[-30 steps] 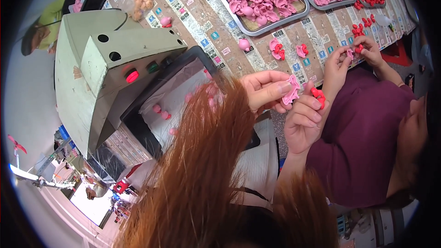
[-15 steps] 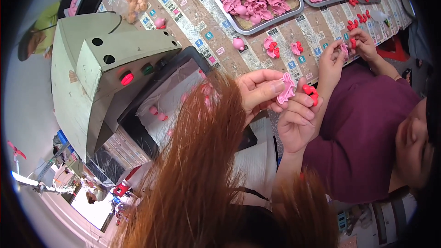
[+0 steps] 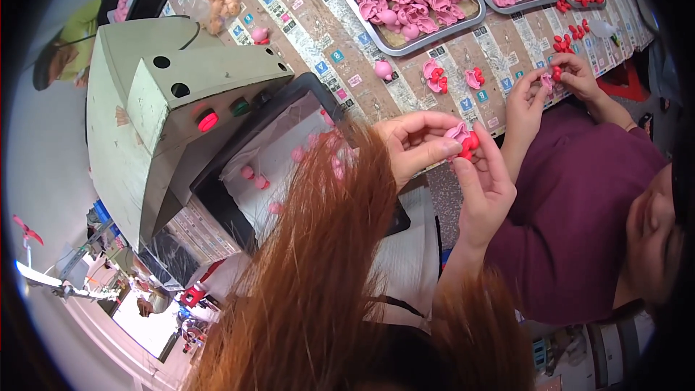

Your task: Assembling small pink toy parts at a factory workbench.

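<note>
1. Pink piece, between the hands at the picture's centre: soft-looking, matt, rubbery or plastic; the red bit touching it is glossier.
2. Tray at 12 o'clock: bare metal, dull sheen, filled with matt pink pieces.
3. Surface: covered in paper sheets with small printed squares, matt and worn.
4. Machine at 9 o'clock: painted metal, greyish-green, scuffed; its red and green buttons are glossy plastic.
5. Sleeve at 3 o'clock: maroon cloth, matt, soft knit.
6. Bag at 11 o'clock: clear, shiny plastic film.
</note>
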{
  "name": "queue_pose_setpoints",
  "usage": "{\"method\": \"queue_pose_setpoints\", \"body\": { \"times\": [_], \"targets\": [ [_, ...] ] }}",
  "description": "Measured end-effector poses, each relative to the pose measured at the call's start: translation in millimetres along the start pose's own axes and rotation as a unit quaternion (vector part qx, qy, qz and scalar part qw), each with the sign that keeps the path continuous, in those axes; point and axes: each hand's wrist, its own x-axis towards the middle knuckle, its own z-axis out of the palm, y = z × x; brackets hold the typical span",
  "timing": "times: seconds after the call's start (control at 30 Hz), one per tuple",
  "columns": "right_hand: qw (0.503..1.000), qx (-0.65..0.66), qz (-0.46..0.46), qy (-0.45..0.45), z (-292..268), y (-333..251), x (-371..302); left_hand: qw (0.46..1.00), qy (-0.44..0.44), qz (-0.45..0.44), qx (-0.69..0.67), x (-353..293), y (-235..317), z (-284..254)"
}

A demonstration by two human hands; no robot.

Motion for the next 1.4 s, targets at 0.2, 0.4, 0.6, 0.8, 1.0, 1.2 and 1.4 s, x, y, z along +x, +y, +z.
{"method": "queue_pose_setpoints", "body": {
  "times": [0.2, 0.4, 0.6, 0.8, 1.0, 1.2, 1.4],
  "targets": [
    [0.987, -0.144, -0.076, 0.001, -6, -6, 7, 0.998, -0.034, 0.024, 0.052, 5, -2, 1],
    [0.946, -0.278, -0.166, -0.003, 2, 2, 6, 0.993, -0.004, 0.046, 0.107, 3, -6, 3],
    [0.955, -0.23, -0.186, 0.015, 2, 9, 5, 0.997, -0.021, 0.02, 0.071, 3, -1, 2],
    [0.986, -0.057, -0.153, 0.032, 10, 1, 2, 0.94, -0.016, 0.239, 0.244, -2, -11, -5],
    [0.993, -0.053, -0.1, -0.014, 15, 3, -3, 0.989, 0.04, 0.142, -0.002, -4, -27, -7],
    [0.977, -0.136, -0.158, 0.04, 9, 13, -1, 0.939, -0.024, 0.334, 0.078, 17, -36, -7],
    [0.934, -0.212, -0.279, 0.069, 11, 16, -1, 0.877, -0.026, 0.397, 0.27, 15, -24, -13]
  ]
}}
